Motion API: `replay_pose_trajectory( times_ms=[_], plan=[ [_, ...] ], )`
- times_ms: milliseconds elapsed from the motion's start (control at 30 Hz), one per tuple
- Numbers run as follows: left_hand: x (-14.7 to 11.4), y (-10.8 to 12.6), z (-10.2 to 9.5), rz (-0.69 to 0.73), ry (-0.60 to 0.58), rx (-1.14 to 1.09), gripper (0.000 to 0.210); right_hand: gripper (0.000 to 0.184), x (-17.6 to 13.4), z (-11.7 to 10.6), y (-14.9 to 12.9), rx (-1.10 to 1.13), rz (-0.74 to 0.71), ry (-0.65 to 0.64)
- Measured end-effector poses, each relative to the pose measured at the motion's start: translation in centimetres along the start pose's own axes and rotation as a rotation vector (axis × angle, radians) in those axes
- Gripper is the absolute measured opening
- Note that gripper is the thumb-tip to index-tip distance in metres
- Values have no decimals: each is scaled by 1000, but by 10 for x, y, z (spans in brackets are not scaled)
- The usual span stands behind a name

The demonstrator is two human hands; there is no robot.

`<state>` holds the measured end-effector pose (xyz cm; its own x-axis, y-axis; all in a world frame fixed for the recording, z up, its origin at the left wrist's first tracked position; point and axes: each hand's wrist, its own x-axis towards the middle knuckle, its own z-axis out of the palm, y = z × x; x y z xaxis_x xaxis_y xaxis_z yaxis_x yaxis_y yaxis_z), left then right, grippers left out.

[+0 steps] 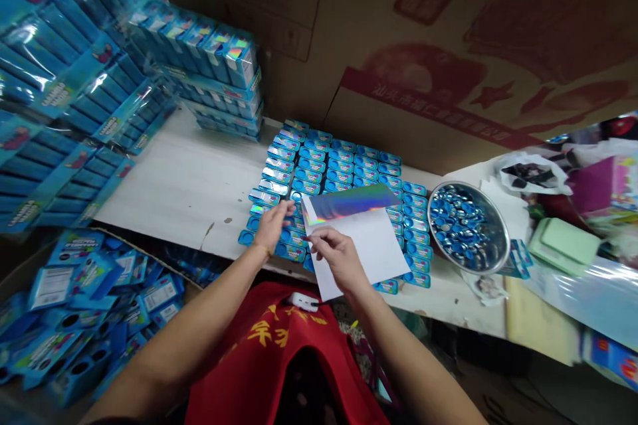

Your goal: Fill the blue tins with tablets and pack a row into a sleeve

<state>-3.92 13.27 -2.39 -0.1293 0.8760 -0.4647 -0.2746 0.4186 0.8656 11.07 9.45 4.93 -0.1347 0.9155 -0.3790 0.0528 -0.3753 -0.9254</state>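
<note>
My left hand (272, 227) is over the left columns of small blue boxes (305, 174), fingers stretched out and a little apart, with nothing visible in it. My right hand (336, 254) is above a white sheet (371, 242), thumb and fingertips pinched together. A small dark speck shows at its fingertips, too small to name. The sheet lies across the boxes, its upper part a shiny rainbow-coloured holographic strip (353, 201). The boxes stand in close rows with round recesses on their upper faces, and the sheet hides several of them.
At right stands a metal bowl (468, 227) of blue-and-silver round pieces, beside a pale green case (565, 246). Wrapped blue packs (214, 73) are stacked at left. Below them, a carton holds loose blue boxes (100, 312). A large cardboard box (379, 33) walls the back.
</note>
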Motion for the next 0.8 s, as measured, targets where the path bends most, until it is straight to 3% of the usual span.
replay_pose_trajectory(
  times_ms=[67,133,333,567,800],
  plan=[
    [-21,6,-18,-160,-116,-167,47,20,4,16,15,166,125,17],
    [-40,9,-36,-200,-132,-221,41,23,5,31,29,294,205,36],
    [-61,-4,-76,-124,89,-94,34,27,3,72,63,363,315,155],
    [-38,-20,-114,102,226,86,38,23,20,124,86,144,184,303],
    [10,-23,-118,208,175,164,34,22,46,132,90,-183,57,406]
  ],
)
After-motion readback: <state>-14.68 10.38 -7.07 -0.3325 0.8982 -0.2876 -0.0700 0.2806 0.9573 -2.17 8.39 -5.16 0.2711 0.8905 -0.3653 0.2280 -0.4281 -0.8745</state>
